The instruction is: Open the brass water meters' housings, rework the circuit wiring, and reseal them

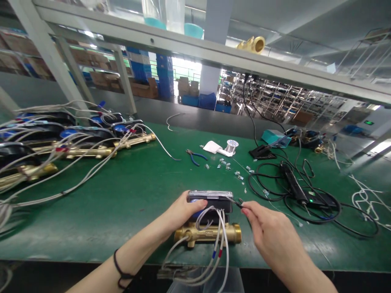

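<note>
Holding, in the head view, a black-cased unit at lower centre of the frame, with left hand clamped on its case and right hand pinching a slim tool at its right edge. Probably heavy and stiff, fragile on top; best grasped by the brass pipe, clear of flexible white cables. Bearing no readable brand, label or writing.

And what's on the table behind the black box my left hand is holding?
Past the black box, the green table holds blue-handled pliers, small clear pieces and a spool. The box covers the spot right behind it, so I can't tell what's there.
</note>
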The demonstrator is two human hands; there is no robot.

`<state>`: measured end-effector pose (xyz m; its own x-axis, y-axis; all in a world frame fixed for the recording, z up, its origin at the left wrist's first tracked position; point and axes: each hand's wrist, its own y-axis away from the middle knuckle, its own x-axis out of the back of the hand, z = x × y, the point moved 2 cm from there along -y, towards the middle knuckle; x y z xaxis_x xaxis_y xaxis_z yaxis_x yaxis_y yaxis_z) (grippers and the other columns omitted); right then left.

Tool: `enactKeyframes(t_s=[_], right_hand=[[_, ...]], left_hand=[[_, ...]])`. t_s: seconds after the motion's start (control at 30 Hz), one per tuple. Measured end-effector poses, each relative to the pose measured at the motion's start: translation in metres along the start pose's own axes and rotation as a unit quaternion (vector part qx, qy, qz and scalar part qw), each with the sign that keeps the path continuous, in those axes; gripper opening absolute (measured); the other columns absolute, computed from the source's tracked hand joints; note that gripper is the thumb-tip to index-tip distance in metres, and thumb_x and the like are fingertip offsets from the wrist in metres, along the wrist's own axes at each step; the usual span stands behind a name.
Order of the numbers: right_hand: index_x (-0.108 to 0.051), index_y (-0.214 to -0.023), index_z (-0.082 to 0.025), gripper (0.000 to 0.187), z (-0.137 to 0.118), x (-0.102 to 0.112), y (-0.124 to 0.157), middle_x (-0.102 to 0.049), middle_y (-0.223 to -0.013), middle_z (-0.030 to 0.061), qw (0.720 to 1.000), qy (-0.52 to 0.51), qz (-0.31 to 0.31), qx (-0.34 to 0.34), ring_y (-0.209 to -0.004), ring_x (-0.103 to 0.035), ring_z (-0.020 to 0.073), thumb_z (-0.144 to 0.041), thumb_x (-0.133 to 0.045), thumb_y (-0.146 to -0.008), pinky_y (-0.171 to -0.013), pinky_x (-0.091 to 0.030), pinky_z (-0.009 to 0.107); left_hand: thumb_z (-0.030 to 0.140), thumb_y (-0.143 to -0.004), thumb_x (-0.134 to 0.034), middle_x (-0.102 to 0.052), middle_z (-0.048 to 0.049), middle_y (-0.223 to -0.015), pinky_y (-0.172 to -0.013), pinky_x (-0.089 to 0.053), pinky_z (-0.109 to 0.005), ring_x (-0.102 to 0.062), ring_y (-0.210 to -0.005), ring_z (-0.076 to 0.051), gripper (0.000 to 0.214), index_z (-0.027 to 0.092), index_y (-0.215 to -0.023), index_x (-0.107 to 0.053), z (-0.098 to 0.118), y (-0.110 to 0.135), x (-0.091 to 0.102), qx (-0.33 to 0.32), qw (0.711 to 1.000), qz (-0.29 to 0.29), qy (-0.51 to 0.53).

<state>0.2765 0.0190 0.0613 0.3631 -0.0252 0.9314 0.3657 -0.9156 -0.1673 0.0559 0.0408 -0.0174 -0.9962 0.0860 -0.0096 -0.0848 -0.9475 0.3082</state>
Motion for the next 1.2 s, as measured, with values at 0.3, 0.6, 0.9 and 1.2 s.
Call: enactKeyframes(t_s=[0.3, 0.6, 0.9, 1.2], right_hand=[[-0.064, -0.098, -0.026, 0.027, -0.039, 0.014, -0.032, -0.071, -0.083, 0.0039, 0.980, 0.135, -0.138, 0.042, -0.077, -0.068, 0.0228, -0.025, -0.038, -0.095, -0.060, -0.040, 0.028], [-0.064, -0.090, -0.025, 0.020, -0.065, 0.010, -0.042, -0.070, -0.074, 0.0073, 0.962, 0.232, -0.147, 0.013, -0.067, -0.068, 0.0268, -0.020, -0.045, -0.090, -0.049, -0.027, 0.027], [-0.059, -0.093, -0.022, 0.023, -0.042, -0.042, -0.008, -0.068, -0.072, 0.0015, 0.994, 0.110, 0.018, -0.005, -0.063, -0.065, 0.0200, -0.021, -0.036, -0.096, -0.049, -0.025, 0.028], [-0.057, -0.087, -0.020, 0.018, -0.046, -0.049, -0.008, -0.065, -0.062, 0.0003, 0.988, 0.098, 0.119, 0.005, -0.048, -0.058, 0.0164, -0.021, -0.041, -0.095, -0.045, -0.018, 0.027]], left_hand=[[0.047, -0.065, -0.071, -0.071, -0.0084, -0.098, -0.084, -0.048, -0.038, -0.063, -0.094, -0.028, 0.048, 0.013, -0.099, -0.063, 0.011, 0.009, -0.006, -0.033, 0.999, 0.011, 0.015], [0.046, -0.062, -0.073, -0.070, -0.0079, -0.099, -0.083, -0.048, -0.037, -0.062, -0.096, -0.028, 0.050, 0.014, -0.100, -0.064, 0.007, 0.007, -0.005, -0.036, 0.999, 0.023, 0.012], [0.046, -0.064, -0.071, -0.070, -0.0085, -0.101, -0.084, -0.048, -0.035, -0.063, -0.098, -0.028, 0.049, 0.015, -0.102, -0.062, 0.005, 0.013, -0.005, -0.025, 0.999, 0.040, 0.009], [0.045, -0.065, -0.071, -0.069, -0.0085, -0.102, -0.085, -0.047, -0.037, -0.061, -0.100, -0.028, 0.049, 0.014, -0.102, -0.061, 0.015, 0.015, -0.007, -0.006, 0.998, 0.062, -0.016]])
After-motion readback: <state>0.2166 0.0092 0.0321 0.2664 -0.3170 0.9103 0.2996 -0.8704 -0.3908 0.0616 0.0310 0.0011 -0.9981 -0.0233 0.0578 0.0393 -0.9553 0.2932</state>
